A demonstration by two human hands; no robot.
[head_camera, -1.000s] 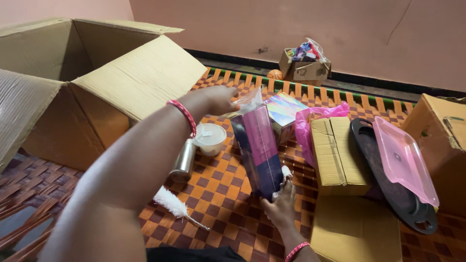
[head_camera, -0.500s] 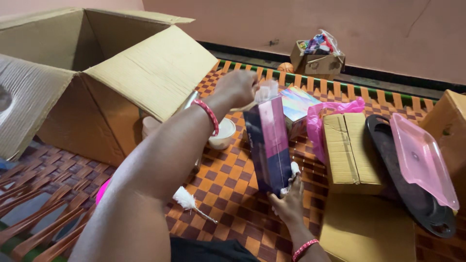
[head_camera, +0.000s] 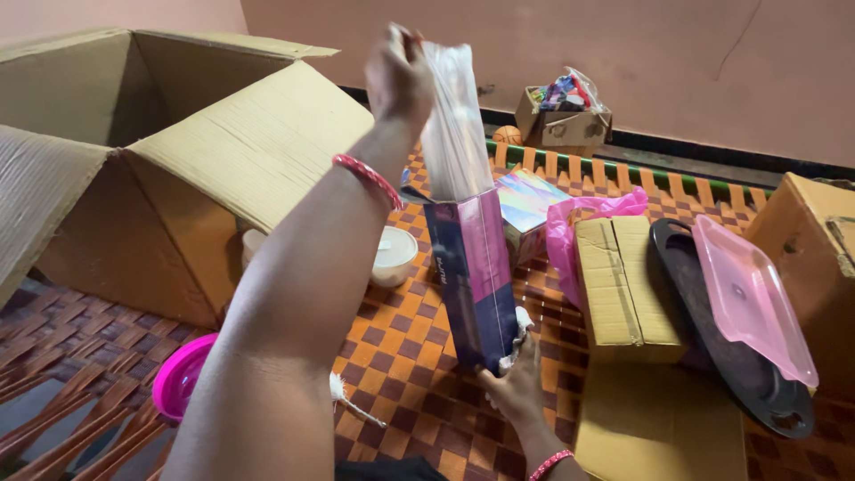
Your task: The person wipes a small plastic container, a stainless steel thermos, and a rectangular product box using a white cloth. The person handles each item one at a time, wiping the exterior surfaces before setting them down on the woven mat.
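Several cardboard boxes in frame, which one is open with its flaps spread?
The big cardboard box at far left: its flaps are folded outward, showing an empty-looking interior. The flat carton by the pink bag is closed.

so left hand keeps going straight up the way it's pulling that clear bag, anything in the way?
Looks free. The left hand grips the top of the clear plastic bag, drawn up out of the pink and purple box. Above it only the far pink wall shows; what lies overhead is out of frame.

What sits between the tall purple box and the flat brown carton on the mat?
In the head view, a pink plastic bag and a shiny multicoloured box lie between the tall purple box and the flat brown carton.
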